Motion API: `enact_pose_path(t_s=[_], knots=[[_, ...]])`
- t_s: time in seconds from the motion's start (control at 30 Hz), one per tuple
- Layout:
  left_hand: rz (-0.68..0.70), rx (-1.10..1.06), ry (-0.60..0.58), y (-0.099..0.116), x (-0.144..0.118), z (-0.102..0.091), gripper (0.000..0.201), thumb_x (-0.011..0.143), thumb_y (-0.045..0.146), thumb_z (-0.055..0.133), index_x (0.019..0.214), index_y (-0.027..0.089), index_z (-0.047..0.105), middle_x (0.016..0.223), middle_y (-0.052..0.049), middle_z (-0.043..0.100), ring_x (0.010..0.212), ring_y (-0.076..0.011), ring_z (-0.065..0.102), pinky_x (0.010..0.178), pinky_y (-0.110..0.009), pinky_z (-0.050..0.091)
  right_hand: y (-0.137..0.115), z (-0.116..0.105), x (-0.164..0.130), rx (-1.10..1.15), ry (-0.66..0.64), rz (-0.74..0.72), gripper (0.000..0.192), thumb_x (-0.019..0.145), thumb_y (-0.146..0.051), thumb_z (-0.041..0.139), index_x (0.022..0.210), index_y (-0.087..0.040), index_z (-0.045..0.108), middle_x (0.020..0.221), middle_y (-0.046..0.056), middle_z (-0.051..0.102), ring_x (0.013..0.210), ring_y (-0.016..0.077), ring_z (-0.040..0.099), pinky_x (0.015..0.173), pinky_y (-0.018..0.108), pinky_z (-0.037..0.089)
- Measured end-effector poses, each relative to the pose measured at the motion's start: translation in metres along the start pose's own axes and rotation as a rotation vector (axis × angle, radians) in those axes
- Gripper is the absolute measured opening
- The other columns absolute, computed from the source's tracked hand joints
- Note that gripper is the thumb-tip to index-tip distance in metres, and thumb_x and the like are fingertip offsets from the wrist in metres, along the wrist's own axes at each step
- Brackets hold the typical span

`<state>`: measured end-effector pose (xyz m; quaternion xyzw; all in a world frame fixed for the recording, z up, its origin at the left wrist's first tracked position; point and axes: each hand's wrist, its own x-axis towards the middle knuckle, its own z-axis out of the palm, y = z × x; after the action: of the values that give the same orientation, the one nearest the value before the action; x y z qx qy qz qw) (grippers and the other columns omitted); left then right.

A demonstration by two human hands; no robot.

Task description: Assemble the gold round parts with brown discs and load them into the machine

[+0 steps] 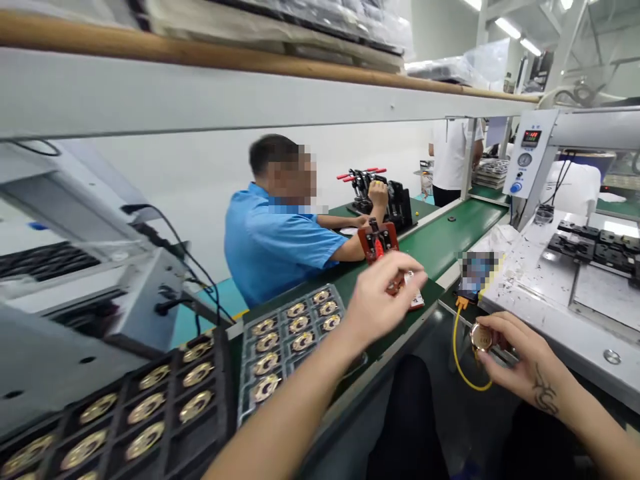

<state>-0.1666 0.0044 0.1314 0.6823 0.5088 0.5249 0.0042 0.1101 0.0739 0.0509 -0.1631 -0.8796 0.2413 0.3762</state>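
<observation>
My right hand (520,357) holds a small round gold-coloured part (482,338) between its fingers, low at the right, next to a yellow cable (457,360). My left hand (383,293) is raised over the green belt, fingers curled, right in front of a red toggle clamp fixture (379,243); whether it holds anything I cannot tell. Left of it lies a grey tray (285,337) of several gold round parts, and a black tray (150,407) of the same parts sits nearer me.
A co-worker in a blue shirt (273,240) sits across the green conveyor belt (450,240), with a hand on a black clamp jig (395,200). Another person in white (453,160) stands further back. A white machine with a control box (527,157) stands at right.
</observation>
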Motion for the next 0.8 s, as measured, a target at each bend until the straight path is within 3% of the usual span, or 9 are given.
enact_pose_path(t_s=[0.1,0.17,0.23,0.3,0.47,0.53,0.63,0.73,0.8], knots=[[0.303,0.226,-0.084,-0.035,0.030,-0.028,0.037,0.103,0.031,0.058,0.067,0.021,0.056,0.066,-0.001,0.059,0.066,-0.0171,0.054,0.072,-0.033,0.045,0.000,0.000,0.015,0.018,0.042,-0.010,0.037,0.097,-0.017,0.064,0.133,-0.027,0.059,0.097,0.004,0.066,0.078,0.0185,0.064,0.069,0.031,0.057],[0.366,0.282,-0.205,-0.047,0.041,-0.034,0.051,0.105,0.034,0.054,0.057,0.023,0.042,0.055,0.003,0.044,0.056,-0.0151,0.042,0.064,-0.032,0.039,0.003,0.002,0.022,0.012,0.057,0.002,0.035,0.098,-0.019,0.065,0.131,-0.027,0.060,0.095,0.003,0.065,0.076,0.0179,0.064,0.068,0.031,0.056],[0.314,0.267,-0.186,-0.047,0.053,-0.036,0.055,0.107,0.038,0.051,0.057,0.023,0.035,0.054,0.005,0.037,0.053,-0.0139,0.038,0.061,-0.031,0.035,0.007,0.006,0.029,0.019,0.080,0.029,0.032,0.098,-0.021,0.066,0.130,-0.027,0.061,0.091,0.002,0.064,0.074,0.0177,0.063,0.067,0.030,0.055],[0.198,0.189,-0.031,-0.042,0.073,-0.040,0.052,0.108,0.042,0.049,0.062,0.022,0.039,0.058,0.004,0.040,0.056,-0.0136,0.043,0.060,-0.029,0.036,0.013,0.015,0.040,0.045,0.097,0.039,0.030,0.098,-0.024,0.067,0.128,-0.026,0.062,0.088,0.001,0.062,0.072,0.0178,0.062,0.066,0.030,0.054],[-0.174,0.012,0.255,-0.059,0.124,-0.076,0.027,0.109,0.043,0.046,0.098,0.022,0.056,0.084,-0.002,0.065,0.074,-0.0177,0.064,0.073,-0.030,0.051,0.035,0.045,0.079,0.103,0.048,0.041,0.027,0.097,-0.030,0.068,0.123,-0.023,0.064,0.088,0.002,0.061,0.072,0.0180,0.059,0.067,0.031,0.052],[-0.357,0.133,0.185,-0.078,0.112,-0.092,0.027,0.109,0.040,0.041,0.103,0.021,0.059,0.090,-0.005,0.069,0.082,-0.0202,0.068,0.076,-0.031,0.052,0.045,0.057,0.086,0.115,0.016,0.051,0.025,0.096,-0.030,0.068,0.120,-0.022,0.066,0.088,0.002,0.060,0.073,0.0181,0.059,0.068,0.031,0.051],[-0.529,0.248,-0.079,-0.104,0.054,-0.099,0.027,0.098,0.037,0.053,0.081,0.019,0.066,0.073,-0.005,0.068,0.071,-0.0224,0.067,0.067,-0.031,0.050,0.060,0.076,0.089,0.119,-0.040,0.063,0.025,0.095,-0.029,0.066,0.119,-0.021,0.067,0.086,0.001,0.058,0.074,0.0180,0.058,0.067,0.030,0.050],[-0.605,0.203,-0.348,-0.121,-0.010,-0.075,0.016,0.073,0.029,0.078,0.064,0.019,0.068,0.054,0.001,0.064,0.052,-0.0195,0.062,0.055,-0.028,0.046,0.071,0.099,0.098,0.112,-0.086,0.056,0.021,0.093,-0.026,0.066,0.113,-0.021,0.068,0.085,0.001,0.057,0.075,0.0177,0.057,0.070,0.030,0.050],[-0.635,0.184,-0.429,-0.131,-0.037,-0.049,0.008,0.073,0.026,0.076,0.069,0.019,0.073,0.052,0.002,0.063,0.050,-0.0187,0.061,0.055,-0.027,0.045,0.076,0.116,0.109,0.108,-0.114,0.048,0.017,0.090,-0.024,0.067,0.107,-0.021,0.069,0.084,0.000,0.056,0.076,0.0177,0.056,0.073,0.030,0.049]])
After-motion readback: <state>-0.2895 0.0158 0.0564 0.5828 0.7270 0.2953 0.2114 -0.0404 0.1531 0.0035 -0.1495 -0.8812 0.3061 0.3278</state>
